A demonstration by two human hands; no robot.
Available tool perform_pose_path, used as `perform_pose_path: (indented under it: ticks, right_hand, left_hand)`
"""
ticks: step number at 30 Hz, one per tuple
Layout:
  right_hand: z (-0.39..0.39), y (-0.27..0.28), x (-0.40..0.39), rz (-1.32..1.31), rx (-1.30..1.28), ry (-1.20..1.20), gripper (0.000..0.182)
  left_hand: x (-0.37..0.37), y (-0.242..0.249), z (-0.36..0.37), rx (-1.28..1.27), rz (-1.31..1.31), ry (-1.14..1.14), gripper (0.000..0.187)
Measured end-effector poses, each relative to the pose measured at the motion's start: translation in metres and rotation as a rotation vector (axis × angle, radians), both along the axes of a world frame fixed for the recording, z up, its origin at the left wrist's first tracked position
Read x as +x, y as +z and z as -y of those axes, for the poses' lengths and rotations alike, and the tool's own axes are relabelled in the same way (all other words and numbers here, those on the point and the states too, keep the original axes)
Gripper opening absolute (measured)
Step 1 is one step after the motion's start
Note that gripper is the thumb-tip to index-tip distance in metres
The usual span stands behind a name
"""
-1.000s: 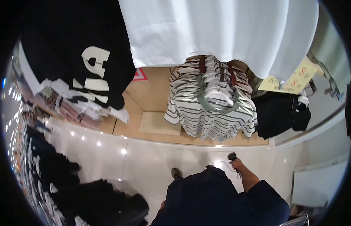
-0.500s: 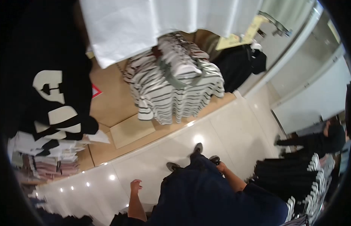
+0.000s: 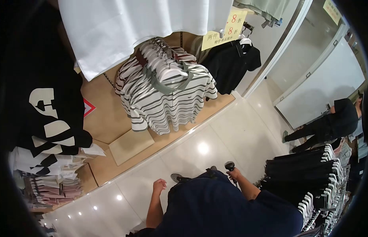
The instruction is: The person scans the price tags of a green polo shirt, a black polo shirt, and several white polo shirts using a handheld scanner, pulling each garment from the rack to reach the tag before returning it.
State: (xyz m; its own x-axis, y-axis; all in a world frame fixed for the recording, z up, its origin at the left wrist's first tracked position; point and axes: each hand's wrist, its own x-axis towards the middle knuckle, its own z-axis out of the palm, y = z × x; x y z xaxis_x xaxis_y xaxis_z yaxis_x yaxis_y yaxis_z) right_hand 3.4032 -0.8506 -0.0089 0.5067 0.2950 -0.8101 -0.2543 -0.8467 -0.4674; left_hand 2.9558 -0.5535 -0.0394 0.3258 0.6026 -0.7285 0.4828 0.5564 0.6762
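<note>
My right hand [image 3: 234, 174] grips a black handheld device with a rounded head [image 3: 230, 165], held out in front of my dark blue shirt. What kind of device it is I cannot make out. Off to the other side, my left hand [image 3: 160, 185] hangs over the floor with loosely bent fingers and nothing in it. Ahead of both hands, striped polo shirts [image 3: 172, 98] hang on white hangers, the front one with a grey-green collar. Beside them hangs a black polo shirt [image 3: 233, 65].
White cloth [image 3: 140, 31] hangs close at the top, near a yellow sale sign [image 3: 223, 33]. A wooden platform [image 3: 130, 146] borders the tiled floor [image 3: 200, 152]. Black garments [image 3: 296, 173] fill a rack at right. A person in black [image 3: 330, 122] stands by a white door [image 3: 324, 75].
The view has shifted, so the shirts sit further left and look sharper. My left hand appears further right and a little lower. The device remains in my right hand.
</note>
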Motion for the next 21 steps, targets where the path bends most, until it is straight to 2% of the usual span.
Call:
perform_pose_path:
  ticks: [2,3,4,6,9,12,15,18,19,20,21]
  right_hand:
    - [-0.011,-0.005,0.018,0.041,0.041,0.116,0.040]
    - [-0.016,-0.008,0.028,0.061,0.063,0.171,0.041]
    - [-0.021,-0.006,0.038,0.075,0.090,0.209,0.044]
    - [-0.026,0.003,0.058,0.075,0.128,0.216,0.047]
    - [-0.019,0.002,0.088,0.053,0.150,0.224,0.043]
    - [0.007,-0.007,0.116,-0.038,0.145,0.207,0.036]
    - [0.052,-0.022,0.138,-0.044,0.049,0.241,0.034]
    - [0.100,-0.040,0.153,-0.090,-0.104,0.301,0.028]
    - [0.115,-0.048,0.157,-0.106,-0.104,0.241,0.026]
    - [0.131,-0.058,0.157,-0.124,-0.105,0.182,0.024]
    - [0.142,-0.062,0.156,-0.144,-0.108,0.121,0.023]
  left_hand:
    - [-0.014,-0.018,0.034,-0.085,-0.102,0.064,0.020]
    - [-0.027,-0.021,0.056,-0.087,-0.032,0.093,0.019]
    - [-0.038,-0.024,0.072,-0.206,-0.016,0.181,0.020]
    - [-0.038,-0.010,0.107,-0.223,-0.280,0.170,0.021]
    - [-0.057,-0.012,0.150,-0.357,-0.009,0.295,0.021]
    - [-0.037,-0.017,0.185,-0.306,-0.088,0.364,0.022]
    - [0.005,0.002,0.212,-0.211,-0.152,0.329,0.022]
    - [0.060,0.046,0.223,-0.091,-0.249,0.142,0.021]
    - [0.070,0.054,0.222,-0.049,-0.294,0.067,0.021]
    - [0.070,0.040,0.221,-0.013,-0.321,-0.021,0.018]
    - [0.069,0.037,0.217,-0.050,-0.291,-0.019,0.017]
